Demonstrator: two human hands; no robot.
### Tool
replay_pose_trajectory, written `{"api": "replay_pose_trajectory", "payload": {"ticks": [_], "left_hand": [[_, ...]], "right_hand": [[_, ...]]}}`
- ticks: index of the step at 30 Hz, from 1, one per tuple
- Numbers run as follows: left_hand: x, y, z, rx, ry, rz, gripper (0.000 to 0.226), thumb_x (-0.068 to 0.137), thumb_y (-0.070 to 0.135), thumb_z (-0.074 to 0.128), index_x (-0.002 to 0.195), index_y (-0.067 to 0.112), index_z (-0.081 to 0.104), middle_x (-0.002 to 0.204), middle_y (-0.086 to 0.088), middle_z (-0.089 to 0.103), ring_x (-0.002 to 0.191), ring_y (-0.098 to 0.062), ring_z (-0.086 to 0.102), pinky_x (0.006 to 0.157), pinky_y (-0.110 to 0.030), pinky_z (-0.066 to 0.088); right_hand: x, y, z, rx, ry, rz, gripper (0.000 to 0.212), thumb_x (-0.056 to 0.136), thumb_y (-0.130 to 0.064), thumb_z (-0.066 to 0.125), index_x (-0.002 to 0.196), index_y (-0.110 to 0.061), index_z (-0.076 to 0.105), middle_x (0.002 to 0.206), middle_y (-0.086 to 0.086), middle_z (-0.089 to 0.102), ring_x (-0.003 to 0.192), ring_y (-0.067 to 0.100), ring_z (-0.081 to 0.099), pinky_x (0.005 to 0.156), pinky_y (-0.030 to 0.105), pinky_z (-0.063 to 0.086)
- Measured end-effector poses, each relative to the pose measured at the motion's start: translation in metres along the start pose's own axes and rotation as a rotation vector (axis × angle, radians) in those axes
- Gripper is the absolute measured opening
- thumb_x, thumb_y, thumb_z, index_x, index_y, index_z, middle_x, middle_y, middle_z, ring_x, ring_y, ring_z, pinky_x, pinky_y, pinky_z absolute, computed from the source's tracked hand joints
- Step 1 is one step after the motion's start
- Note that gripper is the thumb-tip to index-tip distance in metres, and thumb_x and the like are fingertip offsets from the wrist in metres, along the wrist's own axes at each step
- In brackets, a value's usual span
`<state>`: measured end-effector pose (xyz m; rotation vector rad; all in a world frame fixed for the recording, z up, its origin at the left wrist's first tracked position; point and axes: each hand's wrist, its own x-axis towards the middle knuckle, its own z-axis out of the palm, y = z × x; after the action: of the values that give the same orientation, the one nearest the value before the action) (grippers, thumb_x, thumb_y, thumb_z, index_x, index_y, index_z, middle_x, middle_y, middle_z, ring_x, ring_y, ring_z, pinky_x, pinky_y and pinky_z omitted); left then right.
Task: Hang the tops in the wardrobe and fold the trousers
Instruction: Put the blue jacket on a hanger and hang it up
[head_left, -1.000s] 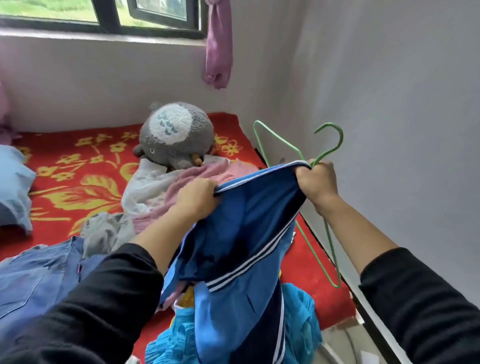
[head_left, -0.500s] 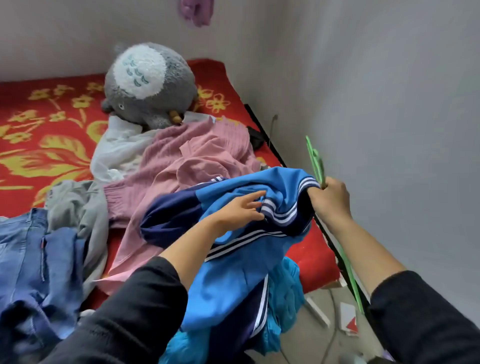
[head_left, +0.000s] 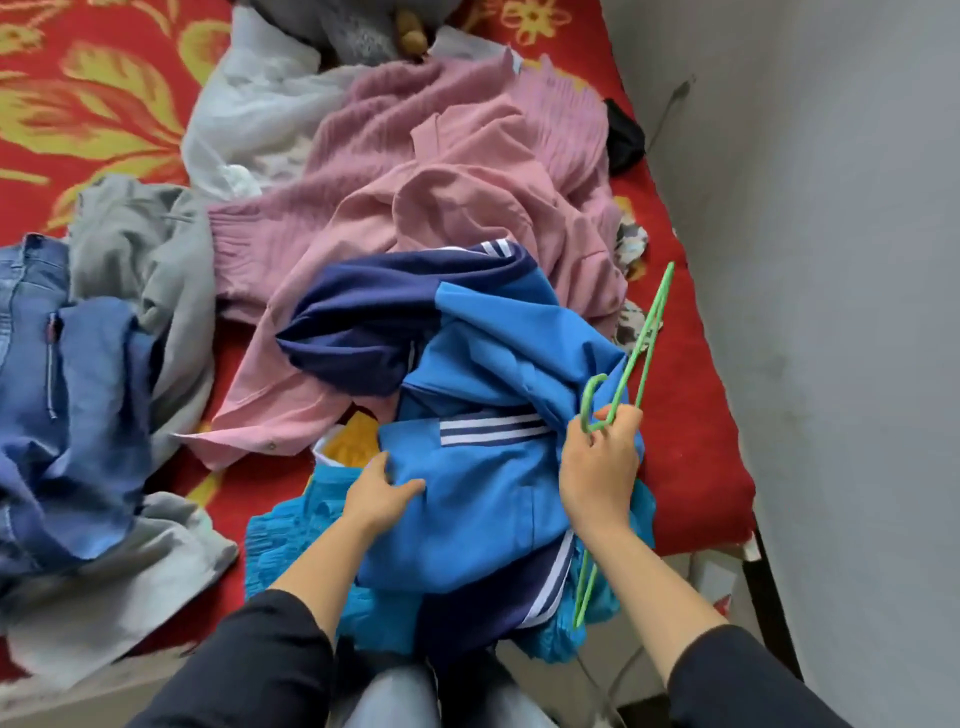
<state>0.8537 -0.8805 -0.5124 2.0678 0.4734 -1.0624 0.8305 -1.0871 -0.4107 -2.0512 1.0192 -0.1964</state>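
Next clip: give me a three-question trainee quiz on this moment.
1. Which hand holds the green hanger?
2. True or false: the blue jacket is already on the hanger.
3. Left of the pink sweater lies: A) jeans, B) towel, C) hat.

Key:
1. The right hand.
2. False; it lies on the bed, with the left hand on it.
3. A, the jeans.

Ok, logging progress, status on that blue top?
Right hand grips green hanger. Left hand flat on blue top. Top unhung, lying on bed pile.
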Motion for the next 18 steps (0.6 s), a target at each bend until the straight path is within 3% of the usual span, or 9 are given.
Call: {"api": "replay_pose_trajectory", "payload": {"ticks": [2, 3, 6, 10, 12, 14, 16, 18], "left_hand": [[-0.008, 0.003, 0.008, -0.051, -0.122, 0.120, 0.050, 0.084, 0.007, 0.061, 0.131, 0.019, 0.053, 0.068, 0.006, 0.055, 0.056, -0.005, 0.049, 0.055, -0.017, 0.040], [-0.013, 0.007, 0.011, -0.092, -0.191, 0.157, 0.046, 0.083, 0.001, 0.055, 0.123, 0.024, 0.060, 0.059, 0.008, 0.049, 0.050, -0.006, 0.042, 0.050, -0.016, 0.035], [-0.030, 0.014, 0.016, -0.058, -0.402, 0.172, 0.038, 0.084, 0.000, 0.047, 0.100, 0.024, 0.070, 0.061, 0.013, 0.059, 0.051, -0.004, 0.043, 0.049, -0.014, 0.035], [-0.045, 0.003, 0.024, 0.112, -0.651, 0.176, 0.033, 0.083, 0.005, 0.050, 0.099, 0.023, 0.072, 0.082, -0.003, 0.070, 0.066, 0.005, 0.055, 0.062, -0.006, 0.042], [-0.039, -0.004, 0.023, 0.044, -0.488, 0.173, 0.031, 0.080, 0.003, 0.049, 0.086, 0.020, 0.074, 0.074, -0.003, 0.070, 0.060, 0.001, 0.056, 0.059, -0.012, 0.042], [-0.026, -0.008, 0.017, -0.155, -0.076, 0.125, 0.027, 0.079, 0.006, 0.049, 0.075, 0.023, 0.070, 0.064, 0.003, 0.065, 0.059, -0.008, 0.056, 0.062, -0.023, 0.045], [-0.007, -0.007, 0.005, -0.267, 0.304, 0.081, 0.020, 0.085, 0.011, 0.052, 0.086, 0.022, 0.069, 0.070, 0.005, 0.064, 0.062, -0.009, 0.055, 0.063, -0.026, 0.043], [0.014, -0.005, -0.005, -0.244, 0.379, 0.034, 0.024, 0.092, 0.013, 0.052, 0.113, 0.013, 0.065, 0.102, -0.004, 0.067, 0.087, -0.015, 0.060, 0.074, -0.021, 0.041]], "right_hand": [[-0.001, -0.001, 0.017, -0.047, -0.109, -0.072, 0.019, 0.088, -0.009, 0.056, 0.089, -0.013, 0.036, 0.079, 0.007, 0.053, 0.077, 0.033, 0.054, 0.062, 0.033, 0.024], [0.000, 0.000, 0.024, -0.100, -0.185, -0.097, 0.021, 0.087, -0.011, 0.057, 0.089, -0.014, 0.037, 0.077, 0.007, 0.054, 0.077, 0.034, 0.054, 0.062, 0.035, 0.025], [0.006, 0.007, 0.046, -0.257, -0.388, -0.127, 0.024, 0.087, -0.022, 0.060, 0.104, -0.015, 0.045, 0.082, 0.008, 0.062, 0.084, 0.037, 0.059, 0.064, 0.038, 0.036], [0.018, 0.009, 0.067, -0.436, -0.506, -0.129, 0.072, 0.085, -0.032, 0.065, 0.145, -0.023, 0.026, 0.088, 0.010, 0.062, 0.093, 0.034, 0.059, 0.072, 0.039, 0.042], [0.027, 0.009, 0.075, -0.542, -0.522, -0.099, 0.083, 0.083, -0.036, 0.067, 0.150, -0.024, 0.018, 0.102, 0.014, 0.063, 0.103, 0.035, 0.058, 0.077, 0.040, 0.045], [0.038, 0.012, 0.081, -0.641, -0.515, -0.074, 0.084, 0.082, -0.038, 0.068, 0.149, -0.023, 0.020, 0.111, 0.015, 0.062, 0.108, 0.037, 0.057, 0.079, 0.041, 0.046], [0.045, 0.018, 0.085, -0.716, -0.502, -0.076, 0.070, 0.081, -0.038, 0.068, 0.137, -0.017, 0.030, 0.110, 0.016, 0.063, 0.104, 0.037, 0.057, 0.074, 0.040, 0.044], [0.050, 0.023, 0.088, -0.767, -0.491, -0.084, 0.053, 0.082, -0.034, 0.067, 0.121, -0.012, 0.037, 0.106, 0.015, 0.063, 0.100, 0.037, 0.058, 0.068, 0.038, 0.040]]}}
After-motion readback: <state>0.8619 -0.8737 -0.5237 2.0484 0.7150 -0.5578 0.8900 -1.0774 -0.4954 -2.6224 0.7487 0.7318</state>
